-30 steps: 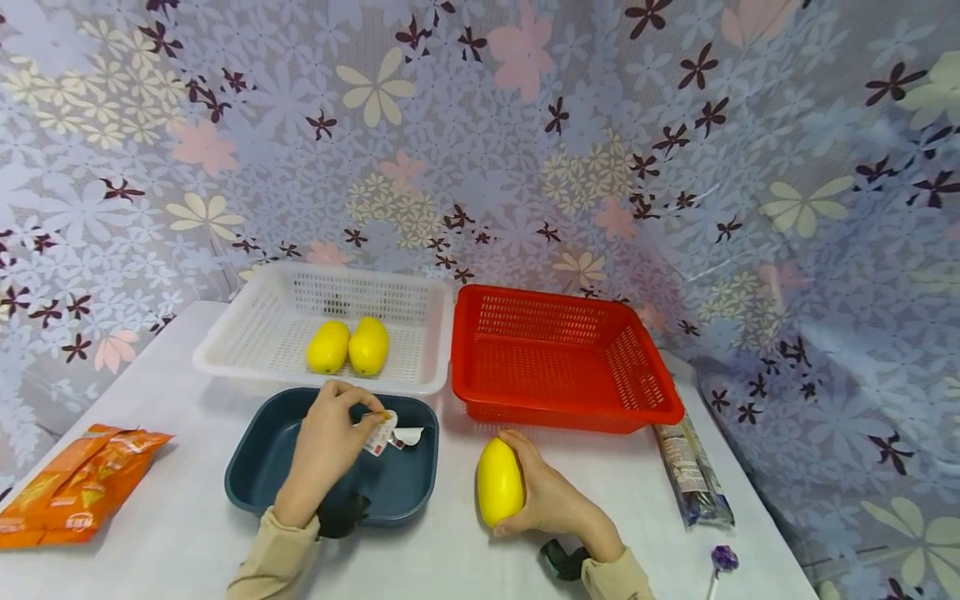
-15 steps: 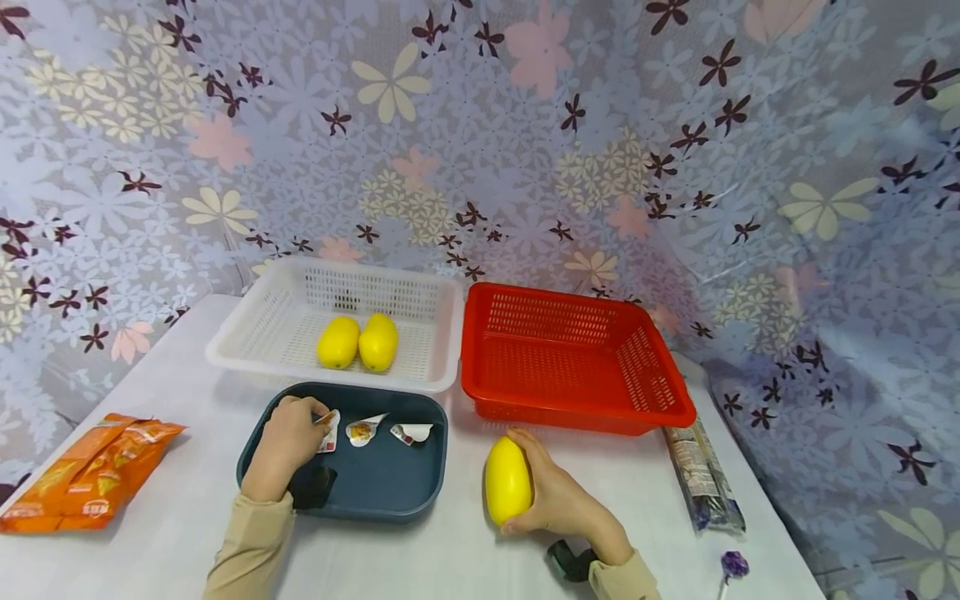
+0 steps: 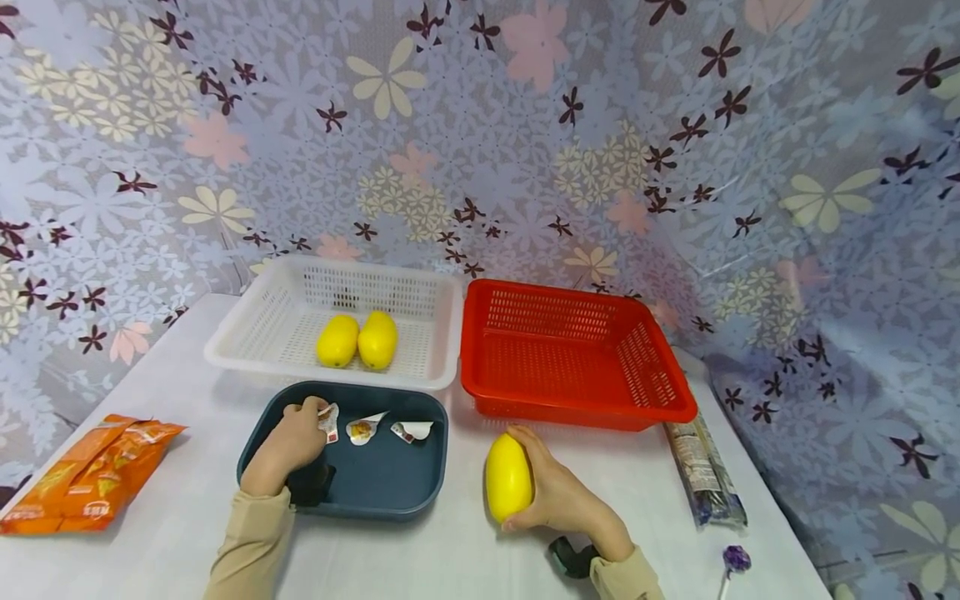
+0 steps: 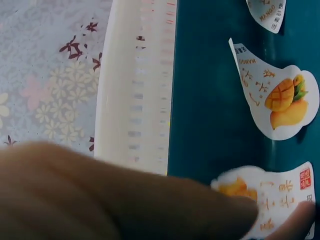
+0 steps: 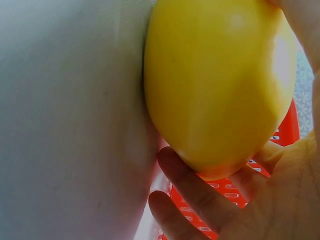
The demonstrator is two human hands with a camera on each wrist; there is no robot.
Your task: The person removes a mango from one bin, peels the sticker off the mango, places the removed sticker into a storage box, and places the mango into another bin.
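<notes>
My left hand [image 3: 294, 435] reaches into the dark blue tray [image 3: 375, 487], with finger and thumb at a small white mango label [image 3: 328, 422]. In the left wrist view the fingertips overlap that label [image 4: 280, 192]; a second one [image 4: 282, 102] with a mango picture lies beside it. A third label [image 3: 411, 431] sits farther right in the tray. A smooth yellow mango [image 3: 507, 479] rests on the table, gripped from its right side by my right hand [image 3: 558, 492]. The right wrist view shows fingers around the mango [image 5: 220, 85].
Behind the tray stands a white basket [image 3: 258, 333] with two yellow mangoes [image 3: 358, 340]. A red basket [image 3: 577, 408] is to its right. An orange snack bag [image 3: 90, 475] lies at left; a clear packet [image 3: 701, 475] and a purple lollipop [image 3: 737, 558] lie at right.
My left hand has carried the label leftward and down into the tray, uncovering the other two labels. The right hand keeps its grip on the mango, without visible movement.
</notes>
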